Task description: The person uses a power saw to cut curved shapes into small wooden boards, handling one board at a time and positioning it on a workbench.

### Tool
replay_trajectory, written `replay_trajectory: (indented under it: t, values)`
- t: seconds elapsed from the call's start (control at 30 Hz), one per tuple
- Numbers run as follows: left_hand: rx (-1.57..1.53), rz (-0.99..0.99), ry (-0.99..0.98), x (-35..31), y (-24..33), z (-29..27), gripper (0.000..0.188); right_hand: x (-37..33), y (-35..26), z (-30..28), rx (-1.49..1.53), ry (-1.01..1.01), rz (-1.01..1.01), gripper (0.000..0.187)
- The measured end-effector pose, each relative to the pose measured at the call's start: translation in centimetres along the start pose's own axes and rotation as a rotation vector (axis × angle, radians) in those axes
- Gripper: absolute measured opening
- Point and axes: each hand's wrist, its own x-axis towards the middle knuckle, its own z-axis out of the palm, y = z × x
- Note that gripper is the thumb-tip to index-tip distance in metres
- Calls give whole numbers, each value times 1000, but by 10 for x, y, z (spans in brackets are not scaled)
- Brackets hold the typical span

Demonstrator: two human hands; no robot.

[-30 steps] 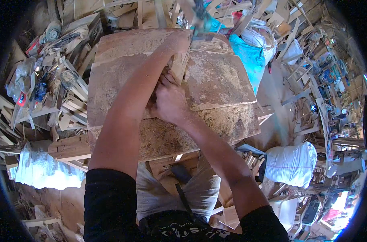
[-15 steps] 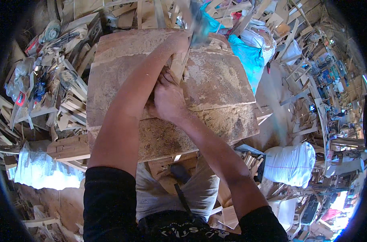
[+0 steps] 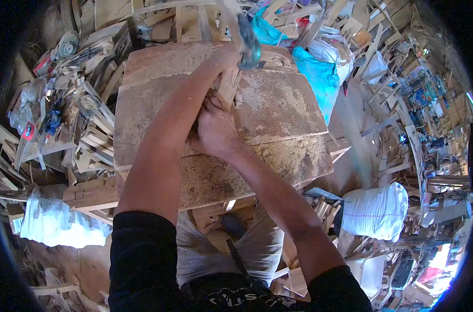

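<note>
My left arm reaches far across a dusty wooden work surface (image 3: 283,104). At its far edge my left hand (image 3: 228,56) is closed at the side of a dark tool with a teal end (image 3: 250,49); its fingers are largely hidden, and blur hides the tool's exact kind. A long narrow piece of wood (image 3: 228,88) runs from near me, beneath the left hand and out past the far edge. My right hand (image 3: 215,128) grips the near end of this wood, crossing under the left forearm, its fingers curled round it.
Sawdust covers the work surface. Wood offcuts (image 3: 98,132) are heaped at the left, beside a clear plastic bottle (image 3: 27,106). Turquoise sacking (image 3: 317,78) hangs by the far right corner. A stuffed white sack (image 3: 374,210) stands at the right, and a wooden beam (image 3: 91,192) juts out at the left.
The tool with the teal end has come slightly nearer and to the left, and looks less blurred. My left hand has shifted a little left with it; my right hand keeps its grip.
</note>
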Motion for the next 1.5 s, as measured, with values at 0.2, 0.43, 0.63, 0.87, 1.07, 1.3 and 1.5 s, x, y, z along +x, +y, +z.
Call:
replay_trajectory:
  t: [0.2, 0.43, 0.63, 0.87, 1.07, 1.3, 1.5]
  values:
    - [-388, -242, 111, -3, 38, -27, 38, -7, 17, 8, -55, 35, 27, 50]
    - [-320, -131, 212, 0, 2, 14, 37, -2, 10, -1, -63, -20, -4, 75]
    - [-115, 119, 199, 3, -16, 18, 35, -4, 18, 6, 1, -74, 34, 72]
    - [-327, -209, 106, -11, 32, -43, 39, -3, 16, -12, 79, -119, 55, 70]
    - [-267, -255, -9, -26, 33, -56, 38, -6, 10, -24, 70, -28, -65, 62]
    - [78, -126, -149, -33, 30, -65, 39, -8, 19, -40, 29, -219, -78, 53]
    - [-210, -254, -4, -46, 38, -69, 46, -16, 31, -50, 120, -208, -174, 57]
